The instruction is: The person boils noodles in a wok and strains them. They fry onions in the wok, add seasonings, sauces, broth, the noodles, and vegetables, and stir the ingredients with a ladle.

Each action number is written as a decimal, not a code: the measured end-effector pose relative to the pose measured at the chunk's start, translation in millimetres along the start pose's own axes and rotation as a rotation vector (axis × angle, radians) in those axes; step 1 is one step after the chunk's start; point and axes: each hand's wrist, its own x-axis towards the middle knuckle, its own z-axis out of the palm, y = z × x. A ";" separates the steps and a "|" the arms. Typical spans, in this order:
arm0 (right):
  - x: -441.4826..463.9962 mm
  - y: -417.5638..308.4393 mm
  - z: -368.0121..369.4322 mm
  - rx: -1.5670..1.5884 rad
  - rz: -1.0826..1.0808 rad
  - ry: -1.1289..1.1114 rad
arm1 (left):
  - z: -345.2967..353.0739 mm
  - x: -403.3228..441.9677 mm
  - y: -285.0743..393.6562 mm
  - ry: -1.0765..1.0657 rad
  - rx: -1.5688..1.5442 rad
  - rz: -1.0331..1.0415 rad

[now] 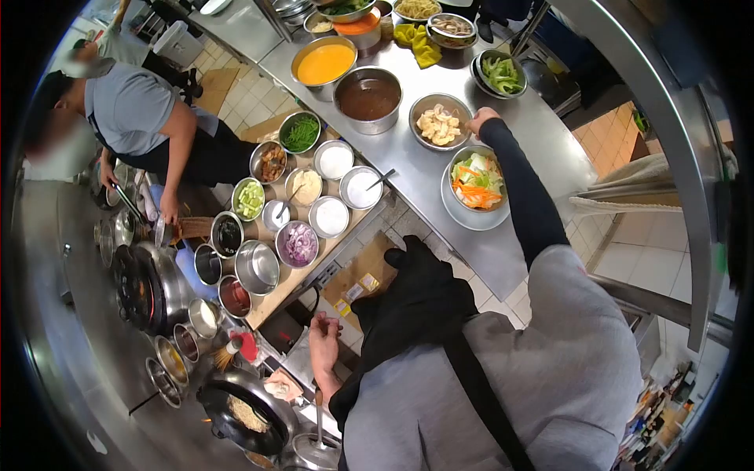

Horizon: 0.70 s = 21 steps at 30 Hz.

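Observation:
My right hand point(482, 120) reaches across the steel counter, fingers closed at the right rim of a metal bowl point(421, 140). Pale cut pieces point(440, 125), perhaps raw meat, lie in that bowl. Just below my right forearm, a second bowl point(451, 191) holds shredded cabbage and carrot point(477, 179) and rests on a white plate point(470, 219). My left hand point(323, 344) hangs by the stove side, fingers loosely bent and apart, with nothing in it. Near it are a wok point(271, 408) with noodle-like food and a ladle point(318, 439).
Pots of brown sauce point(369, 94) and orange liquid point(323, 63) stand farther up the counter. Several ingredient bowls, including chopped red onion point(298, 243), crowd the shelf at left. A co-worker point(141, 118) works at the stove. A metal post point(660, 118) rises at right.

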 end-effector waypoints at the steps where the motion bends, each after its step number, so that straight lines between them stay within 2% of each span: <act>1: 1.0 -15.0 -5.8 -0.027 0.081 -0.155 | -2.4 -4.7 -7.8 0.011 -0.025 -0.006; 2: -0.1 -26.7 -8.9 -0.070 0.087 -0.224 | -4.4 -9.5 -14.5 0.026 -0.053 -0.009; 6: 0.1 -23.4 -0.4 0.450 -0.052 -0.130 | -8.4 -19.8 -27.3 0.045 -0.065 -0.015; 9: -34.4 -20.9 -20.2 0.365 -0.194 0.199 | -11.0 -19.0 -28.4 0.030 -0.065 -0.036; 10: -58.2 -24.0 -33.8 0.521 -0.118 0.168 | -12.3 -16.1 -29.9 0.015 -0.067 -0.039; 11: -81.2 -19.0 -48.4 0.591 -0.156 0.157 | -13.9 -13.9 -31.1 -0.001 -0.067 -0.042; 15: -182.9 3.8 -84.7 0.609 -0.157 0.284 | -22.7 -0.1 -30.0 -0.040 -0.019 0.024; 17: -210.5 25.6 -72.7 0.648 -0.145 0.371 | -32.8 13.9 -39.9 -0.058 -0.055 0.034; 21: -235.7 46.0 -49.6 0.541 -0.100 0.464 | -43.9 28.9 -23.7 -0.084 0.146 0.052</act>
